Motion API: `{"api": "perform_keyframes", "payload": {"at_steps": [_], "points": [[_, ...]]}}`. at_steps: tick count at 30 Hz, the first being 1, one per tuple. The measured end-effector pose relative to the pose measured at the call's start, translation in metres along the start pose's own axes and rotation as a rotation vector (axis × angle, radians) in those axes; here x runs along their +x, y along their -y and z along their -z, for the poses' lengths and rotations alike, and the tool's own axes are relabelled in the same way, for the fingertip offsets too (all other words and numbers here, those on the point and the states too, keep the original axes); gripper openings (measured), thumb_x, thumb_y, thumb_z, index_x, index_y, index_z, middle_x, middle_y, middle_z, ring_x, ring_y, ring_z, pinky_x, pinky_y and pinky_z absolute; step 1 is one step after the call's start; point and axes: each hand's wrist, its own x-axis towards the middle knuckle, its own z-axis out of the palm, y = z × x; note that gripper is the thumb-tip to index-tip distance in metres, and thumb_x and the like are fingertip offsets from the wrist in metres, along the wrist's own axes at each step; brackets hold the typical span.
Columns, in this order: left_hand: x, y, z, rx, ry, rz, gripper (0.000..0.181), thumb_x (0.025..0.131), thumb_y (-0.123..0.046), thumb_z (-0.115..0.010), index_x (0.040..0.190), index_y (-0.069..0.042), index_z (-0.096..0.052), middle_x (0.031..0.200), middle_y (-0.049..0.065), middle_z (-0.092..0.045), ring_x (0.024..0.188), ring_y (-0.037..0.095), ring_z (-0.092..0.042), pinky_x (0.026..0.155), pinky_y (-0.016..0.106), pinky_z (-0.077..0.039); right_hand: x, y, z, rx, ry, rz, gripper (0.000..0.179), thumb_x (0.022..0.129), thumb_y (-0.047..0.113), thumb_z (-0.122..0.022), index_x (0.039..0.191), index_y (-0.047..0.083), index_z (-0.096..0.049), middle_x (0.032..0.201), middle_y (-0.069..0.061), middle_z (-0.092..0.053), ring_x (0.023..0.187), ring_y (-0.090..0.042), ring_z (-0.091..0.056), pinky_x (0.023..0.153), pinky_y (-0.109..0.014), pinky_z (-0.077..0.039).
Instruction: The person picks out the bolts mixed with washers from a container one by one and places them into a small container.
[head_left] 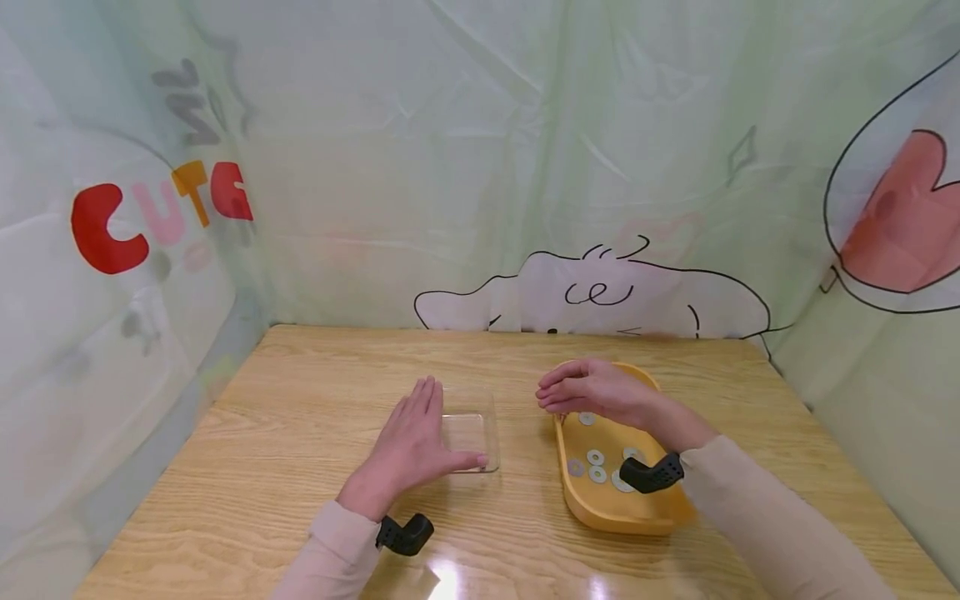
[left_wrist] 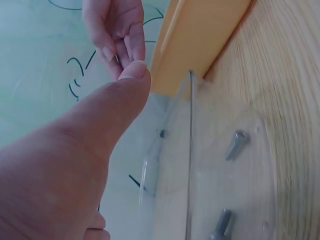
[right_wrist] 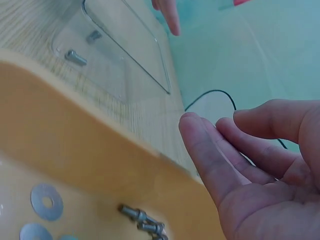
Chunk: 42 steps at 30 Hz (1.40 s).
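While left hand (head_left: 408, 443) spreads by clear box (head_left: 467, 429), right hand (head_left: 603, 392) loosely curved, both empty

A pale green printed curtain (head_left: 360, 175), perhaps thin fabric, hangs behind a wood-grain table (head_left: 300, 392).

On the left side of the pale curtain (head_left: 360, 167) stands one readable word, "CUTE" (head_left: 167, 233) — a red C, a pink U, an orange T and a red E. Above it are grey, letter-like shapes (head_left: 187, 107) — too faint to read.
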Motion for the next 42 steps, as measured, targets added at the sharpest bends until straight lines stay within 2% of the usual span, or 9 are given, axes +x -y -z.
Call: {"api": "perform_keyframes", "payload": {"at_steps": [7, 14, 19, 22, 29, 37, 42], "points": [[0.006, -0.014, 0.000, 0.015, 0.029, -0.041, 0.125, 0.074, -0.077, -0.066, 0.157, 0.003, -0.016, 0.166, 0.018, -0.010, 0.155, 0.031, -0.010, 0.126, 0.047, -0.015, -0.007, -0.005, 0.011, -0.008, -0.043, -0.005, 0.039, 0.102, 0.001, -0.049, 0.132, -0.021, -0.044, 0.115, -0.016, -0.069, 0.112, -0.028, -0.068, 0.101, -0.042, -0.052], [0.012, -0.029, -0.001, 0.041, 0.050, -0.080, 0.126, 0.074, -0.080, -0.064, 0.157, 0.001, -0.015, 0.166, 0.017, -0.010, 0.155, 0.030, -0.010, 0.126, 0.047, -0.015, -0.012, -0.010, 0.019, -0.004, -0.093, -0.023, 0.040, 0.103, 0.004, -0.047, 0.133, -0.022, -0.043, 0.125, -0.031, -0.062, 0.108, -0.026, -0.069, 0.095, -0.034, -0.057], [0.014, -0.038, -0.005, 0.044, 0.064, -0.098, 0.125, 0.074, -0.077, -0.066, 0.157, 0.001, -0.016, 0.166, 0.016, -0.010, 0.155, 0.030, -0.010, 0.126, 0.046, -0.014, -0.012, -0.016, 0.021, 0.035, -0.121, -0.036, 0.040, 0.102, 0.002, -0.047, 0.132, -0.023, -0.041, 0.117, -0.024, -0.068, 0.100, -0.017, -0.071, 0.095, -0.034, -0.057], [0.016, -0.044, -0.008, 0.056, 0.069, -0.121, 0.124, 0.074, -0.078, -0.066, 0.157, 0.000, -0.017, 0.166, 0.016, -0.012, 0.155, 0.029, -0.010, 0.126, 0.044, -0.015, -0.011, -0.021, 0.022, 0.036, -0.145, -0.042, 0.040, 0.101, 0.002, -0.048, 0.132, -0.024, -0.042, 0.116, -0.021, -0.069, 0.101, -0.018, -0.071, 0.097, -0.037, -0.055], [0.019, -0.057, -0.015, 0.092, 0.079, -0.158, 0.126, 0.073, -0.082, -0.062, 0.157, 0.000, -0.017, 0.166, 0.016, -0.013, 0.155, 0.028, -0.011, 0.126, 0.042, -0.016, -0.006, -0.034, 0.022, -0.042, -0.221, -0.068, 0.038, 0.101, 0.003, -0.045, 0.131, -0.021, -0.047, 0.125, -0.029, -0.064, 0.106, -0.025, -0.070, 0.099, -0.040, -0.054], [0.022, -0.068, -0.023, 0.112, 0.084, -0.188, 0.126, 0.073, -0.081, -0.063, 0.158, -0.001, -0.017, 0.166, 0.016, -0.014, 0.155, 0.027, -0.012, 0.126, 0.042, -0.018, -0.003, -0.042, 0.023, -0.043, -0.229, -0.069, 0.038, 0.100, 0.001, -0.044, 0.128, -0.024, -0.046, 0.121, -0.031, -0.064, 0.103, -0.024, -0.070, 0.098, -0.040, -0.055], [0.024, -0.076, -0.028, 0.120, 0.091, -0.211, 0.125, 0.072, -0.081, -0.063, 0.158, -0.001, -0.018, 0.166, 0.015, -0.015, 0.155, 0.027, -0.013, 0.126, 0.042, -0.019, 0.000, -0.046, 0.022, -0.068, -0.223, -0.077, 0.037, 0.101, 0.002, -0.045, 0.128, -0.023, -0.048, 0.124, -0.034, -0.061, 0.107, -0.030, -0.069, 0.100, -0.043, -0.054]]}}
